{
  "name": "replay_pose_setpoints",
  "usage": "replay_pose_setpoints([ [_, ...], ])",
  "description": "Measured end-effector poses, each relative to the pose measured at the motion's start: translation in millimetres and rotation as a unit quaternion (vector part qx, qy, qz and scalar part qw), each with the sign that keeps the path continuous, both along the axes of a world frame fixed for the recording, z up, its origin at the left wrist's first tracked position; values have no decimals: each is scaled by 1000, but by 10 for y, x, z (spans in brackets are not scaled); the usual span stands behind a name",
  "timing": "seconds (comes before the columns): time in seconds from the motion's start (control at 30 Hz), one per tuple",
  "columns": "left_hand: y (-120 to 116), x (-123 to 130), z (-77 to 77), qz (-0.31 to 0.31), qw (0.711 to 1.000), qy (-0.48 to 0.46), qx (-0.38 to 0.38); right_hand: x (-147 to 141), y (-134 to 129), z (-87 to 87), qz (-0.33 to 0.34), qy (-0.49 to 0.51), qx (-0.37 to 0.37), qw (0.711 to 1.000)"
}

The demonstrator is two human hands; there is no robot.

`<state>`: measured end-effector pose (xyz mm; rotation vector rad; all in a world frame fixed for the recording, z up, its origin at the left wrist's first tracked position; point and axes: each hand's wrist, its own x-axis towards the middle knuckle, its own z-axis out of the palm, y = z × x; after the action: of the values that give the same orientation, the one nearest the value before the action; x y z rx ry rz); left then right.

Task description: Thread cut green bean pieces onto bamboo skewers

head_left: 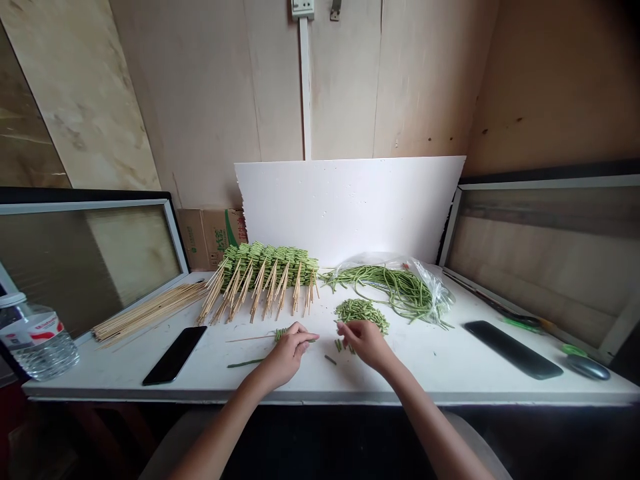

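My left hand [294,348] is closed around a bamboo skewer [250,339], whose bare end points left. Green bean pieces [281,333] are threaded on it beside my fingers. At the near edge of a pile of cut green beans [361,312], my right hand [364,340] has its fingers curled together; whatever they hold is hidden. A few loose pieces lie under and beside that hand, one short bean piece [331,359] between both hands. A longer bean [245,363] rests left of my left wrist.
Finished bean skewers [270,260] are stacked at the back, with bare skewers [150,310] to their left. Long whole beans [395,283] spill from a plastic bag [439,283]. A phone [175,355], water bottle [37,340], black slab [514,349] and mouse [589,367] flank the work area.
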<state>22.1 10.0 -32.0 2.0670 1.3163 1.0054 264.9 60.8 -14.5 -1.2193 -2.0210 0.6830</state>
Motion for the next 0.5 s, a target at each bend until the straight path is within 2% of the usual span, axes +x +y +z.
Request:
replay_pose_setpoints([
  [0.1, 10, 80, -4, -7, 998, -53, 18, -145, -119, 37, 110, 43, 1, 993],
  [0.17, 16, 120, -2, -7, 997, -75, 26, -218, -165, 34, 142, 59, -4, 988],
  [0.37, 8, 99, 49, 23, 997, -68, 33, -202, -141, 56, 115, 90, 6, 989],
  [0.5, 5, 51, 99, 44, 993, -59, 92, -178, -135, 72, 108, 117, -3, 987],
])
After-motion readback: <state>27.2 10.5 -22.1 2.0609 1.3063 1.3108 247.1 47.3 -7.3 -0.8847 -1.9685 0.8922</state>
